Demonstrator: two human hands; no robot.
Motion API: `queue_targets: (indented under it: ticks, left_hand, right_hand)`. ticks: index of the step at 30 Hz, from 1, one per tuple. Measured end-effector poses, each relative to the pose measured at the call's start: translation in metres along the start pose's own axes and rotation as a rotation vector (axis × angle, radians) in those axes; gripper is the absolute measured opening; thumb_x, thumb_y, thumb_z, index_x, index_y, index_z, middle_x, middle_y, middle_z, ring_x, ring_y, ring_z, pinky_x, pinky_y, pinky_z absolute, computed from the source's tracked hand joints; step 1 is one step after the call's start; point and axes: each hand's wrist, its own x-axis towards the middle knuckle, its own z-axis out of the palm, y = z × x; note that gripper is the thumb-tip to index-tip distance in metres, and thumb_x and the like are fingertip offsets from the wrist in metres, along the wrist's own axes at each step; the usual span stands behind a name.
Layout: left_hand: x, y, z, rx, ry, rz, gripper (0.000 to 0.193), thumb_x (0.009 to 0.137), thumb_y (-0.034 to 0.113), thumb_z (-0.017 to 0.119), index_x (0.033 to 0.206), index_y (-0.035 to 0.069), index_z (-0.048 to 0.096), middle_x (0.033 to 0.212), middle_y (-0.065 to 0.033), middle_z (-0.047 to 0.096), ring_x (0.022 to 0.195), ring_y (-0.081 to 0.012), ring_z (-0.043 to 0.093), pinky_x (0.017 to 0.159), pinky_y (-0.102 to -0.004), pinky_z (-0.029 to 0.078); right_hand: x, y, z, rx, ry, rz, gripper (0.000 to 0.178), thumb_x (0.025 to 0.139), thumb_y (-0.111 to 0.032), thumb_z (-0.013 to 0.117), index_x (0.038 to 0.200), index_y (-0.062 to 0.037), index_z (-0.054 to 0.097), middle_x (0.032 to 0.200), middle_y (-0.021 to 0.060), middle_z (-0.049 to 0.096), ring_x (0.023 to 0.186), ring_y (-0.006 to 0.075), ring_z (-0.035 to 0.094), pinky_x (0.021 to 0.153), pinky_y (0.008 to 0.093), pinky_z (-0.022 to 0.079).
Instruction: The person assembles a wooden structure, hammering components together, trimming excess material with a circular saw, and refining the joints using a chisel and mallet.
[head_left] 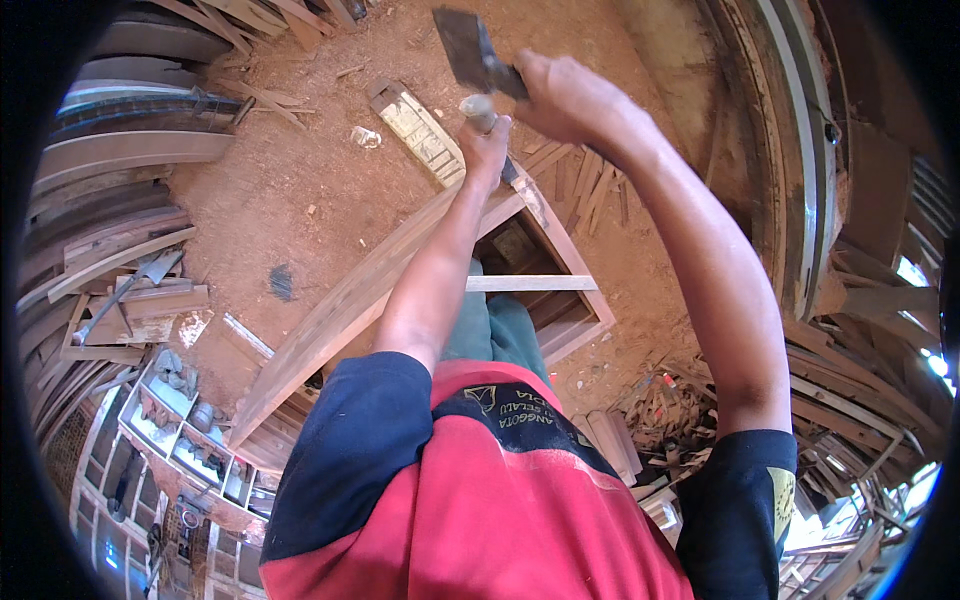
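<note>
My left hand (485,150) is wrapped round a chisel, its pale round handle end (478,108) standing up out of the fist. The chisel's lower part is mostly hidden, near the far corner of a wooden frame (540,212). Raised just beyond and to the right, my right hand (570,98) grips a hatchet-like tool (464,50) with a broad, flat, dark metal head. That head hangs above and slightly left of the chisel handle, apart from it. A pale wooden crosspiece (530,284) spans the frame, and my legs are inside it.
A long whitish wooden block (420,130) lies past the frame's far corner. Stacked boards (130,160) line the left side. A divided tray of tools (185,420) stands lower left. Scrap wood (660,410) is heaped at right, on a floor covered with sawdust.
</note>
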Motion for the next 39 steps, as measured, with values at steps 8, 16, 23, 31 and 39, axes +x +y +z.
queue_targets:
  ticks: [8,16,23,31,39]
  left_hand:
    - [0.008,-0.012,0.014,-0.086,-0.050,-0.037,0.013,0.085,0.010,0.071,0.081,0.006,0.060,0.073,0.0024,0.059,0.066,-0.0093,0.052,0.062,-0.0325,0.045]
    - [0.017,-0.021,-0.006,-0.057,0.001,-0.095,0.013,0.083,0.011,0.071,0.079,0.007,0.059,0.072,0.0005,0.060,0.065,-0.0114,0.056,0.059,-0.0331,0.046]
    - [0.008,-0.020,0.003,-0.227,-0.007,-0.303,0.012,0.083,0.001,0.065,0.094,0.005,0.064,0.082,-0.0007,0.066,0.076,-0.0131,0.061,0.070,-0.0336,0.050]
    - [0.006,-0.011,-0.023,-0.100,-0.122,-0.175,0.014,0.085,0.010,0.072,0.082,0.007,0.059,0.074,0.0010,0.059,0.060,-0.0088,0.054,0.054,-0.0282,0.044]
    - [0.014,0.009,0.014,-0.248,-0.046,-0.081,0.017,0.089,0.009,0.070,0.080,0.008,0.056,0.073,-0.0008,0.059,0.057,-0.0087,0.053,0.050,-0.0270,0.042]
  right_hand:
    - [0.003,-0.013,0.015,-0.002,0.132,0.041,0.027,0.086,-0.009,0.056,0.109,0.0031,0.059,0.098,0.0311,0.070,0.095,0.0428,0.070,0.082,0.0521,0.056]
    - [0.032,-0.033,-0.015,-0.036,0.041,-0.046,0.032,0.091,-0.019,0.056,0.113,0.0028,0.052,0.093,0.0305,0.069,0.094,0.0447,0.069,0.081,0.0535,0.055]
    - [0.007,-0.014,0.041,-0.035,-0.080,0.078,0.035,0.089,-0.020,0.061,0.113,0.0031,0.053,0.092,0.0305,0.069,0.095,0.0456,0.068,0.082,0.0534,0.055]
    - [0.009,0.000,0.002,0.093,0.058,0.028,0.036,0.085,-0.021,0.065,0.109,0.0050,0.058,0.097,0.0324,0.069,0.095,0.0467,0.069,0.084,0.0524,0.056]
    - [-0.007,0.015,-0.019,0.295,0.141,0.092,0.041,0.090,-0.024,0.064,0.120,0.0034,0.057,0.065,0.0167,0.065,0.056,0.0236,0.069,0.056,0.0391,0.055]
